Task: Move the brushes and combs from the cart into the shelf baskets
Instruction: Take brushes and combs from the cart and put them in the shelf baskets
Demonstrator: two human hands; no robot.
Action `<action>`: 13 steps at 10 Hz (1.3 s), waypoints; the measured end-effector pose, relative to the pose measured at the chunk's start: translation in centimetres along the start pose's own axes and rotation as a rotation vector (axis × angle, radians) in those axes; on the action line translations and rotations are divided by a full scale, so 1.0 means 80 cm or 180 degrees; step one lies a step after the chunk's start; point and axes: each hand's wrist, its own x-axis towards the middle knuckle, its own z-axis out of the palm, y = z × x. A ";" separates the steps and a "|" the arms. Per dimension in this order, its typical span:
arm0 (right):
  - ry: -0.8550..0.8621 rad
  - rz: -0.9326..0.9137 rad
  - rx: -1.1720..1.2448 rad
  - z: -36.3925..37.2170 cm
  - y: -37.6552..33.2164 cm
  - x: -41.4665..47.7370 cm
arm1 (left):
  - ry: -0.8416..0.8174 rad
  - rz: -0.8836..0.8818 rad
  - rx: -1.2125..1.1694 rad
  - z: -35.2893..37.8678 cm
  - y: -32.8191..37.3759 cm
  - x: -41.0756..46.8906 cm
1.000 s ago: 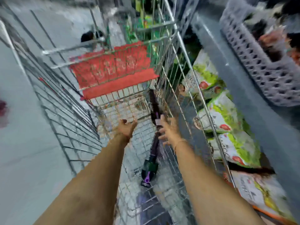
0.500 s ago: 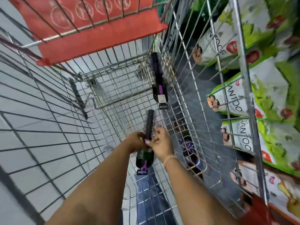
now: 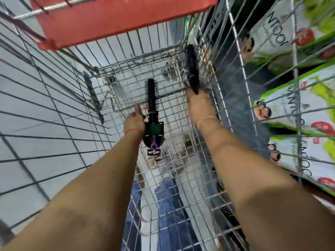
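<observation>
1. The left hand (image 3: 135,122) is now gripping the round brush (image 3: 152,104) alone at frame centre, lifted off the cart (image 3: 126,84) floor; half a second ago both hands shared it
2. The right hand (image 3: 198,104) has moved to upper right and is closing on the second brush (image 3: 192,67) against the cart's wire side
3. Both brushes are likely leaving together for the shelf baskets, which are out of view

I count two round hair brushes inside one wire shopping cart (image 3: 126,73): one black brush (image 3: 152,98) in my left hand (image 3: 135,122), one blurred dark brush (image 3: 192,68) at my right hand (image 3: 199,104). Beside the cart, at least four green-and-white bags (image 3: 293,104) sit stacked.
</observation>
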 end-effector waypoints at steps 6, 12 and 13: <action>0.0184 0.1476 0.3036 0.038 -0.001 -0.076 | -0.0482 -0.0036 -0.0204 0.000 -0.010 -0.029; 0.1800 0.2554 0.4722 -0.055 -0.037 -0.265 | -0.3105 0.1174 0.0443 -0.021 0.082 -0.153; 0.2719 0.2193 0.4698 -0.120 -0.048 -0.327 | -0.3450 0.1900 0.1199 -0.043 0.144 -0.234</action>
